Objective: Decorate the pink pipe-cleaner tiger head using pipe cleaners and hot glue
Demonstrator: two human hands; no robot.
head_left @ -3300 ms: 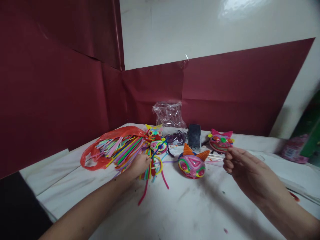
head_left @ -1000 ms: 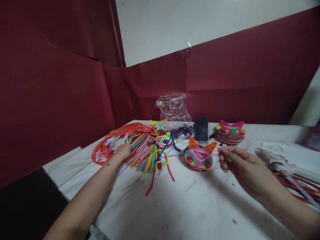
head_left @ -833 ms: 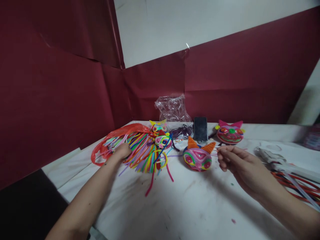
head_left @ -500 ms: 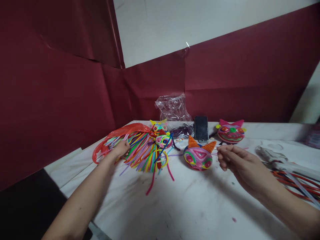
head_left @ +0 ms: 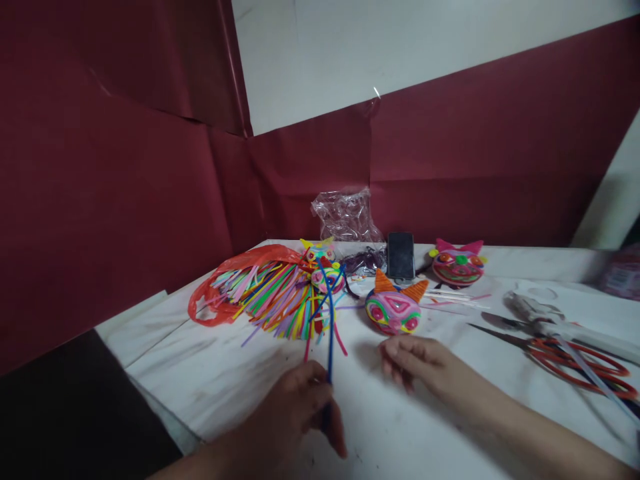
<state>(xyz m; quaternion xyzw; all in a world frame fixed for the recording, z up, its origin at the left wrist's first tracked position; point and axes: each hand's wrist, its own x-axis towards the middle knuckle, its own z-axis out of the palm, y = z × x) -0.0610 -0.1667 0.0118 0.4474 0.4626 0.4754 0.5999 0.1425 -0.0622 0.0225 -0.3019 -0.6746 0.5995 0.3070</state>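
My left hand (head_left: 313, 407) is closed around a blue pipe cleaner (head_left: 331, 320), which stands up from the fingers, bent near its top. My right hand (head_left: 415, 363) hangs just above the table with its thumb and fingers drawn together; whether anything is between them is hidden. Just beyond it sits a colourful mask-like face (head_left: 393, 312) with orange pipe-cleaner ears and red eyes. A large bundle of multicoloured pipe cleaners (head_left: 280, 300) fans out of a red plastic bag (head_left: 215, 312) at the left.
Two more decorated faces, one with yellow ears (head_left: 320, 253) and one with pink ears (head_left: 457, 263), stand farther back. A phone (head_left: 401, 255) leans near a clear plastic bag (head_left: 345, 213). Orange-handled scissors (head_left: 575, 360) and a white glue gun (head_left: 545, 317) lie at the right.
My left hand has come from the pipe-cleaner bundle towards the front of the table, now with a blue pipe cleaner. My right hand has moved left and nearer to me.
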